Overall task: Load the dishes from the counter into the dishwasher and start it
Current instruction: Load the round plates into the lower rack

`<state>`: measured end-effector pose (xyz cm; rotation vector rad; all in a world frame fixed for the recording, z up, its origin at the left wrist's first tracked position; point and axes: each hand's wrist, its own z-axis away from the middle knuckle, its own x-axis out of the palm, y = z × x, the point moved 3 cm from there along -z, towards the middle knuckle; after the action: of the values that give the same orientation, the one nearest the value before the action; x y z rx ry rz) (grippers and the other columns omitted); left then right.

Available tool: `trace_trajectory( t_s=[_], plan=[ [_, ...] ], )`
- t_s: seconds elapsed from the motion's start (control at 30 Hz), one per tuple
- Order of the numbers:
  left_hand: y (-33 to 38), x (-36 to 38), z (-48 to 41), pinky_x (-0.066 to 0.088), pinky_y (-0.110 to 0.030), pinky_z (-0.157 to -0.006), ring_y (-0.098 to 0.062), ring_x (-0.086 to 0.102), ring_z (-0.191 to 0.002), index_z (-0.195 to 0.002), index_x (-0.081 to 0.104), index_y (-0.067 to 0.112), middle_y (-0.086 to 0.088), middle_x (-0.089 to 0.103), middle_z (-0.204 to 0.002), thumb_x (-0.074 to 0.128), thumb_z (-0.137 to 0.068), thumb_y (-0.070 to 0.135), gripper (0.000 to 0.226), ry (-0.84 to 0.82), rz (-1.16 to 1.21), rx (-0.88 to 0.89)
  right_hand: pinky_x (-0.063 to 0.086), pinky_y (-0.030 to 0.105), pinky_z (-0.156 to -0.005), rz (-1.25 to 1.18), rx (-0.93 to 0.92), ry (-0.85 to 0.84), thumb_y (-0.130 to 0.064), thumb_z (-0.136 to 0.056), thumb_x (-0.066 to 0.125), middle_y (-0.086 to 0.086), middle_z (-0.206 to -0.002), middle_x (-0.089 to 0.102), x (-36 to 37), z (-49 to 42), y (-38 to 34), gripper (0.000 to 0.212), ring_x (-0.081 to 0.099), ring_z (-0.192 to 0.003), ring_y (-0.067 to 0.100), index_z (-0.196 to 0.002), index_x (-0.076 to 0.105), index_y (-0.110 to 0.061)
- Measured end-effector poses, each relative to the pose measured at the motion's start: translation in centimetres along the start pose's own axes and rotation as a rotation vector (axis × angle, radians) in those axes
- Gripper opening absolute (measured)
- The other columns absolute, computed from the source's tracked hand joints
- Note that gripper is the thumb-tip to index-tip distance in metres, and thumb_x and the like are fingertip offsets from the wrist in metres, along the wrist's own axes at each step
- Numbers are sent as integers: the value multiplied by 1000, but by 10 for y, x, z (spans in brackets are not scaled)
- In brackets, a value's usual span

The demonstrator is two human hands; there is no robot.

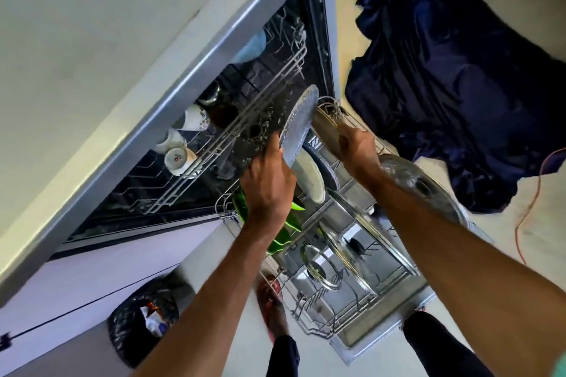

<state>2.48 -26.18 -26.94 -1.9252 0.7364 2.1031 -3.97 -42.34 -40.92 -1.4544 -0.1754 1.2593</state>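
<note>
The dishwasher stands open with both racks pulled out. My left hand [268,184] grips a textured glass plate [298,122] on edge over the lower rack [361,306]. My right hand [356,150] holds a steel tumbler [324,125] at the rack's far end. A white plate [311,177] stands upright just behind the glass plate. Green plates [283,236] sit under my left wrist. Glass lids [346,251] and a large glass dish [425,190] lean in the near part of the rack. White cups [180,156] sit in the upper rack [220,144].
The white counter [92,40] runs along the left above the dishwasher. A dark blue cloth [459,70] lies on the floor at the right, with an orange cord [533,208] beside it. A black bin bag [141,315] sits at the lower left. My feet stand by the open door.
</note>
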Motion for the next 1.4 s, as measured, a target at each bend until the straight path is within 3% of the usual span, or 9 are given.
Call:
trace_trajectory(
  t_s=[0.1,0.3,0.5,0.77,0.97,1.07,1.23,1.33,1.4],
  plan=[
    [-9,5,-5,59,-37,-78,-22,72,-95,-139,54,15,-8,73,-116,69,-90,12,51,22,-1,6,50,35,-53,-58,216,-10,-30,-108,35,15,-76,69,14,-8,9,45,59,-56,28,-106,69,1],
    [-11,1,-16,57,-31,-73,-21,73,-92,-140,55,15,-9,74,-114,69,-90,10,52,62,13,4,43,33,-49,89,168,-39,-29,-100,54,3,-69,64,9,-13,17,22,55,-53,15,-96,69,-13],
    [-9,0,-15,59,-36,-71,-20,73,-85,-134,59,13,-9,75,-111,72,-87,9,49,79,36,12,34,1,-44,120,140,-71,-6,-98,57,13,-93,71,7,0,17,28,49,-56,-1,-124,68,-6],
    [-14,0,-13,45,-27,-72,-21,73,-87,-135,58,14,-10,76,-107,72,-88,9,50,57,50,-10,47,39,-76,453,337,-220,-13,-98,57,23,-109,59,16,14,80,23,58,-92,33,-115,60,2],
    [-6,2,-15,50,-24,-70,-19,75,-88,-131,62,13,-8,76,-110,71,-90,9,43,90,93,51,44,17,-50,333,367,-229,-37,-99,58,3,-86,57,21,16,95,30,58,-68,12,-112,61,-11],
    [2,2,-21,52,-20,-67,-16,74,-88,-133,62,14,-6,75,-114,68,-92,7,42,70,141,115,55,28,-83,135,314,-183,-47,-89,70,16,-124,65,8,11,68,62,66,-105,28,-137,54,-12],
    [26,-2,-45,45,-13,-69,-13,71,-92,-128,67,17,-4,76,-111,71,-87,-1,46,42,176,240,25,27,-123,-78,-15,86,-37,-78,86,1,-164,25,-62,3,1,111,27,-151,21,-160,16,-11],
    [49,-4,-61,58,-24,-78,-16,68,-98,-120,71,13,-7,72,-113,69,-85,-7,40,42,259,386,44,23,-109,-44,-226,180,-27,-89,76,-6,-145,52,-104,-5,-25,61,54,-132,19,-142,52,-11],
    [61,0,-73,55,-25,-94,-17,65,-108,-120,70,9,-9,69,-119,69,-85,-8,39,60,294,456,53,14,-76,-35,-233,162,-24,-94,67,-6,-106,72,-122,-10,-29,26,71,-92,16,-118,70,-15]
  ],
)
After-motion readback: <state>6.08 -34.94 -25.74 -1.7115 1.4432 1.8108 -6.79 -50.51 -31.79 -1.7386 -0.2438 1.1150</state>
